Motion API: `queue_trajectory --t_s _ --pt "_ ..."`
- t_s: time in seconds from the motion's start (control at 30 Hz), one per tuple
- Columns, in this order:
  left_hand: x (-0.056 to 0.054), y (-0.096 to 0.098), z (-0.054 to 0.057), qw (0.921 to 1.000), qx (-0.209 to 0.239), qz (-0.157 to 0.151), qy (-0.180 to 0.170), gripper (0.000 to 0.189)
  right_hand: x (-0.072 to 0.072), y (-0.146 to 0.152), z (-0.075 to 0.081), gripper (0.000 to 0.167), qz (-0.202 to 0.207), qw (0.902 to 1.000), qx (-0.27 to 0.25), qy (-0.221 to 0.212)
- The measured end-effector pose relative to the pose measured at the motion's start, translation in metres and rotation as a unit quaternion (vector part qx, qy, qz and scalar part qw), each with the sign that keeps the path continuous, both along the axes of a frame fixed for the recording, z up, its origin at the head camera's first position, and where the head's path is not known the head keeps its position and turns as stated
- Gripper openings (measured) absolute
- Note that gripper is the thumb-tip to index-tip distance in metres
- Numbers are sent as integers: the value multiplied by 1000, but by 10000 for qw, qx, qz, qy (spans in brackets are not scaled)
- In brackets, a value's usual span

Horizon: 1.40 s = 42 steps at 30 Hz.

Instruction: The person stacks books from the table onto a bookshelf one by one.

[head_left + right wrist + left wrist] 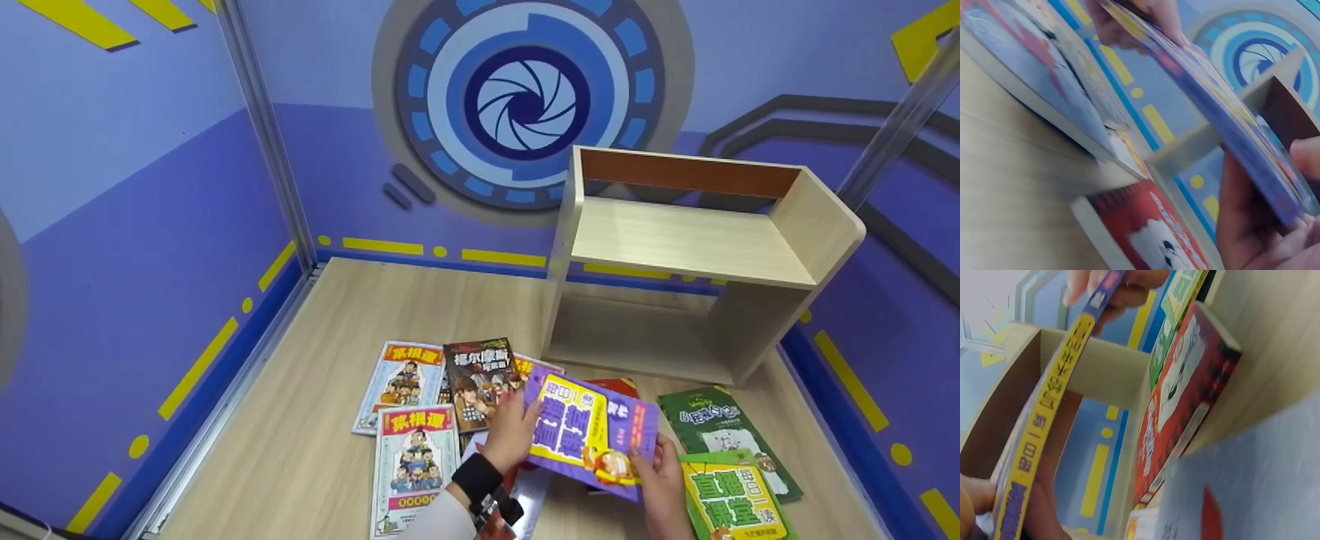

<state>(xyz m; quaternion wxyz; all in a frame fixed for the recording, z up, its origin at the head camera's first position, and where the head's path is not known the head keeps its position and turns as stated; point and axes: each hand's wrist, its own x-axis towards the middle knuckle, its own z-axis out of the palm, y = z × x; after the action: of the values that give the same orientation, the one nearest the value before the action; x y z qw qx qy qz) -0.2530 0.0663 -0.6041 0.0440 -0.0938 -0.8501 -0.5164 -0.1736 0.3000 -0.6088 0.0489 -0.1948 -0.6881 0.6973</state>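
Head view angled down, wrists close-up, purple book [585, 436] shared

Between left fingers [517, 412] and right fingers [665, 454] sits a held book [589, 433]; beyond them, a shelf [690, 236]. Several books [416, 457] lie leftward; two overlapping books [733, 499], rightward.

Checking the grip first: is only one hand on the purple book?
No: the left hand and right hand grip opposite sides of the purple book.
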Motion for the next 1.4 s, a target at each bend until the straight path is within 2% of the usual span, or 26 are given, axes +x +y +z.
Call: queue_trajectory --t_s 0.07,0.2,0.3,0.4,0.47,0.5,0.53,0.63,0.7,0.77,0.9,1.0,1.1,1.2,1.3,1.4 --pt "0 5 -2 9998 140 49 -93 22 -2 -2 -1 59 -224 9996 138 -65" --pt "-2 14 -2 9946 842 -18 -602 24 -5 0 -1 62 -706 9974 121 86" --pt "-6 22 1 9800 1743 -105 -957 22 -7 5 1 61 -1022 9945 70 237" --pt "-12 30 4 9659 2362 -146 -1050 31 -11 12 4 60 -1191 9924 -4 317" --pt "-18 35 5 9659 2389 -162 -985 41 -15 18 6 60 -1183 9923 14 355" --pt "-21 37 6 9682 2302 -190 -959 45 -17 22 7 60 -1135 9929 45 355" --pt "-23 39 6 9744 2071 -183 -855 47 -19 25 8 61 -1069 9935 101 378" --pt "-33 45 5 9915 1164 -234 -531 57 -27 37 12 65 -748 9956 434 371" --pt "-41 48 5 9973 534 -332 -381 65 -34 45 13 73 -462 9956 750 308" --pt "-48 53 4 9985 45 -483 -234 78 -42 52 14 86 -120 9934 1133 157" --pt "-65 65 3 9937 -141 -1088 -225 103 -58 70 11 116 559 9785 1985 -45" --pt "-78 76 3 9887 -462 -1407 -210 117 -68 86 8 125 901 9598 2655 -107" --pt "-91 88 3 9811 -1201 -1514 -56 119 -80 101 3 126 1043 9376 3315 -68" --pt "-104 97 1 9698 -1857 -1574 134 113 -93 110 -2 123 1100 9147 3888 45" --pt "-118 106 -4 9607 -2291 -1530 342 109 -109 116 -4 118 1154 9024 4149 128" --pt "-132 116 -10 9524 -2624 -1489 441 108 -124 124 -1 110 1146 8969 4268 137"
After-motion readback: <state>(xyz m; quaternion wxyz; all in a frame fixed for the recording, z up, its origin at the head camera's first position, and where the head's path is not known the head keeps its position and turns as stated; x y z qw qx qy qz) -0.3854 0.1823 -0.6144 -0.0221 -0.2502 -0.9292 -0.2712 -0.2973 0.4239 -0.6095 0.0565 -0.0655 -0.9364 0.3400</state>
